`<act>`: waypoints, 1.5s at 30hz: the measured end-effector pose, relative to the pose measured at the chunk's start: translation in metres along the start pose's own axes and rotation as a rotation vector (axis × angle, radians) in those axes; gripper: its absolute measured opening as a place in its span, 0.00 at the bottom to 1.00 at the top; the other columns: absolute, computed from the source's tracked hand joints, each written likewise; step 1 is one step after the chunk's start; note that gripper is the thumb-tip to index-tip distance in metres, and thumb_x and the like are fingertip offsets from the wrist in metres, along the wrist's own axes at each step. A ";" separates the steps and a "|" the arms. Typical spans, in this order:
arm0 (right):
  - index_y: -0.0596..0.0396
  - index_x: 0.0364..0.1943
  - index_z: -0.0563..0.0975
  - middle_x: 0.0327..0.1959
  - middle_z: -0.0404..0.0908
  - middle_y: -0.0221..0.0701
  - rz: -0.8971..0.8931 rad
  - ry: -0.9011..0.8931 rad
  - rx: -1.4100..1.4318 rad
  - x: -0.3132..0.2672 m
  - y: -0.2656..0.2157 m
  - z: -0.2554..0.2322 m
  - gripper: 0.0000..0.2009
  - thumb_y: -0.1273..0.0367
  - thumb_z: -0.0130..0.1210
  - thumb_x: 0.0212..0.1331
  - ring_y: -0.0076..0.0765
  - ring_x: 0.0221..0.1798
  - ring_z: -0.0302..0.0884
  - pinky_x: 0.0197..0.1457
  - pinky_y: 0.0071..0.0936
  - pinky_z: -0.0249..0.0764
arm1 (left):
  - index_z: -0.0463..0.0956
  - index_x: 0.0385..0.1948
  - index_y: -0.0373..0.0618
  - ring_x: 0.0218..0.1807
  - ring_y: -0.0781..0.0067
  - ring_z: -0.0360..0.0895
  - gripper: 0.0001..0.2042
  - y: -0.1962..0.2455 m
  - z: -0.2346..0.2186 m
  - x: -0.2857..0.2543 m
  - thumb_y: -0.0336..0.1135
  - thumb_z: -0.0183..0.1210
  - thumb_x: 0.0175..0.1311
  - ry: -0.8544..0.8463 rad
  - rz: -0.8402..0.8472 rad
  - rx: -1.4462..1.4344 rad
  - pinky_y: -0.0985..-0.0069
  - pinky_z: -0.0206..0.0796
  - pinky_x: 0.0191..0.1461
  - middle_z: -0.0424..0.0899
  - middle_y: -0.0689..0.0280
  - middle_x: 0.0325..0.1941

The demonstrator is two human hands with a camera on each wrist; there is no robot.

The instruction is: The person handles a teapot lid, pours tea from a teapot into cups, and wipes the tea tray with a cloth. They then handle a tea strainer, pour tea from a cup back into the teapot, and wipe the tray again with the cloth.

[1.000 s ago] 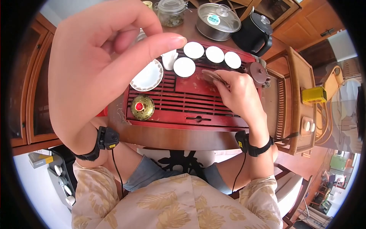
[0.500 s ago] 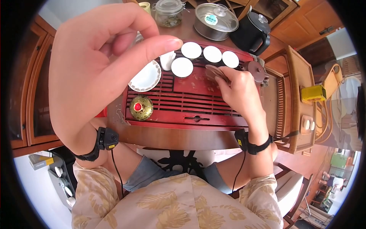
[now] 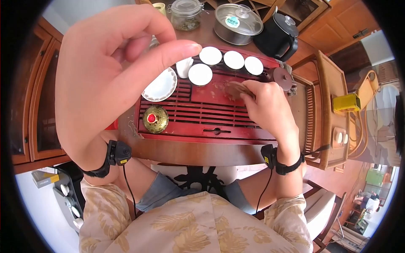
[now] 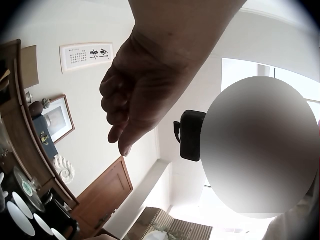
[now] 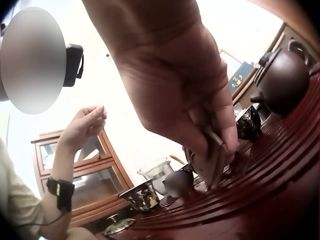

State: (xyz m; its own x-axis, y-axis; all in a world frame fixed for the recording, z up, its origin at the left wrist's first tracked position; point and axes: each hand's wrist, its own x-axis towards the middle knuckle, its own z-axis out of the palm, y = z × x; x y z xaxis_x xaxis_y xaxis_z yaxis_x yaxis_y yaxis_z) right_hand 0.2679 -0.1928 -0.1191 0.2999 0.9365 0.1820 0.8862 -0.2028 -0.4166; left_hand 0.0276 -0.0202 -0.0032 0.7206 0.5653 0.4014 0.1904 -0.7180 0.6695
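Across the wooden surface point(image 3: 190, 156) lies a slatted red tray point(image 3: 181, 131). Just off its middle, toward three o'clock, the right hand point(image 3: 266, 97) pinches a flat brown disc point(image 3: 235, 90), perhaps several; I can't tell whether it touches down. It looks light, stiff and fairly smooth, so a loose hold might let it slide; thumb against fingers near the edge seems best. Well apart, the left hand point(image 3: 99, 71) is raised, fingers curled, nothing visible inside.
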 end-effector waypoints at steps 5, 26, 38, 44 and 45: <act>0.59 0.51 0.89 0.34 0.87 0.53 -0.052 0.094 0.175 0.009 -0.002 0.017 0.11 0.75 0.67 0.67 0.64 0.38 0.87 0.44 0.44 0.83 | 0.86 0.39 0.37 0.30 0.93 0.62 0.04 -0.010 0.004 -0.002 0.24 0.74 0.71 0.014 -0.009 -0.095 0.86 0.49 0.34 0.72 0.80 0.28; 0.57 0.42 0.88 0.33 0.86 0.54 -0.067 0.082 0.192 0.007 -0.008 0.021 0.05 0.76 0.63 0.68 0.68 0.40 0.86 0.44 0.55 0.82 | 0.86 0.38 0.38 0.30 0.93 0.59 0.05 -0.003 0.002 -0.001 0.23 0.74 0.70 0.005 -0.037 -0.036 0.86 0.47 0.33 0.69 0.81 0.27; 0.59 0.48 0.89 0.35 0.88 0.53 0.020 0.106 0.073 0.006 0.004 0.013 0.08 0.75 0.66 0.67 0.65 0.39 0.87 0.43 0.45 0.83 | 0.86 0.38 0.38 0.29 0.93 0.59 0.05 -0.010 0.004 -0.003 0.24 0.75 0.71 0.030 0.019 -0.083 0.85 0.47 0.33 0.68 0.81 0.26; 0.60 0.47 0.88 0.34 0.87 0.54 0.063 0.119 0.026 0.003 0.008 0.014 0.07 0.75 0.66 0.68 0.67 0.39 0.86 0.42 0.47 0.82 | 0.86 0.37 0.38 0.29 0.93 0.59 0.05 -0.004 0.005 -0.003 0.24 0.75 0.70 0.028 -0.020 -0.127 0.85 0.47 0.33 0.68 0.81 0.27; 0.60 0.47 0.88 0.34 0.87 0.54 0.087 0.145 -0.023 0.004 0.009 0.012 0.07 0.75 0.66 0.68 0.67 0.39 0.86 0.42 0.47 0.82 | 0.86 0.37 0.38 0.29 0.93 0.59 0.05 0.002 0.004 -0.002 0.24 0.75 0.70 0.025 -0.013 -0.149 0.85 0.47 0.33 0.68 0.81 0.27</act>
State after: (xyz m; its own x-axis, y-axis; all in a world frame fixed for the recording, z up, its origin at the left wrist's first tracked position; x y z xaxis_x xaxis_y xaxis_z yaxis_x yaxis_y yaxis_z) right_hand 0.2721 -0.1875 -0.1331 0.4221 0.8643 0.2734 0.8620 -0.2892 -0.4164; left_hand 0.0290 -0.0244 -0.0058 0.7015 0.5856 0.4061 0.0971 -0.6431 0.7596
